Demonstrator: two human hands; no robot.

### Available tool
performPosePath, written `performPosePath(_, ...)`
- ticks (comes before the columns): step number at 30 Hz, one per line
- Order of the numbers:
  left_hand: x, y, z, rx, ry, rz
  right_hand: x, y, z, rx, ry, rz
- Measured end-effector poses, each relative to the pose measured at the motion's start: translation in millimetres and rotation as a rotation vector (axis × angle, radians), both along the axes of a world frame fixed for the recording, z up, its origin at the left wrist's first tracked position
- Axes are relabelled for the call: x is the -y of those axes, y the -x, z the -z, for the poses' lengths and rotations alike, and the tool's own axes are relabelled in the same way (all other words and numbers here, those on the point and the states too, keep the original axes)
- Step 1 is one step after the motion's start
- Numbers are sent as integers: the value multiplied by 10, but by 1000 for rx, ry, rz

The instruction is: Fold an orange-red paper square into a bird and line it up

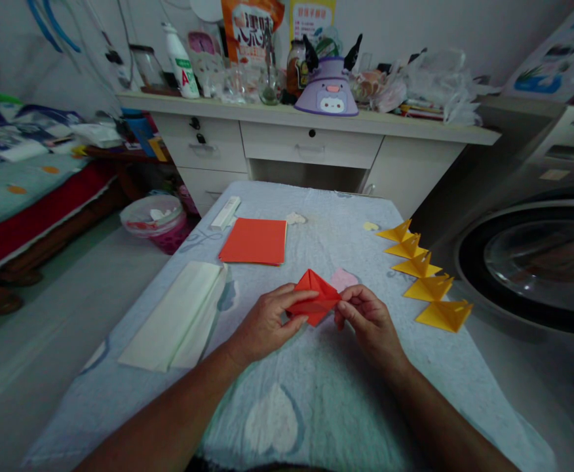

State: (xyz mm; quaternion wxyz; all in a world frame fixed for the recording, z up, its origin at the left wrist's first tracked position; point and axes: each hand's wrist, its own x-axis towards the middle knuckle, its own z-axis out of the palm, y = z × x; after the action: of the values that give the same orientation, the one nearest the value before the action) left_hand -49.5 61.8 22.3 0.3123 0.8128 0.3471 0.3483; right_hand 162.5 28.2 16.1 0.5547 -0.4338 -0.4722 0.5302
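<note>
The stack of red squares was lying flat on a pale blue cloth with hearts on it. Just right of that stack and a bit nearer the person was the folded red paper, kind of a diamond shape, and both hands were on it. The left hand had its left side, thumb and index finger only slightly apart with the paper caught between them, index lying across the top face. The right hand had thumb and fingertips pinched pretty much together on the right corner. Couldn't tell if the paper was resting on the cloth or held a little above it.

Off to the right of the stack, well apart from it, five yellow folded pieces ran in a slanting row, with little points sticking up. Left of the stack and nearer the person lay a pale folded sheet, and just beyond the stack's left side there was a slim white box. Way past the stack, a purple hat with a cartoon face sat on a white cabinet.
</note>
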Motion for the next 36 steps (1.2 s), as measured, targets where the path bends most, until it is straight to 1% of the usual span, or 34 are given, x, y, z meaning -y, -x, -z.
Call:
performPosePath(5, 9, -10, 3, 7, -8, 4, 6, 14, 6, 35, -6, 32)
performPosePath(10, 15, -17, -34, 17, 17, 18, 35, 41, 1, 137, -52, 47)
performPosePath(15, 19, -8, -16, 4, 21, 22, 60, 49, -25, 253, -185, 54)
performPosePath(21, 20, -12, -31, 37, 27, -2, 84, 51, -78, 440, -354, 7)
performPosePath(28, 17, -9, -10, 60, 41, 2, 97, 71, -48, 528, -408, -31)
performPosePath(32, 19, -7, -9, 56, 27, 4, 86, 72, -18, 556, -500, -40)
performPosePath(36, 22, -11, -39, 41, 8, -10, 75, 67, -10, 613, -554, -19)
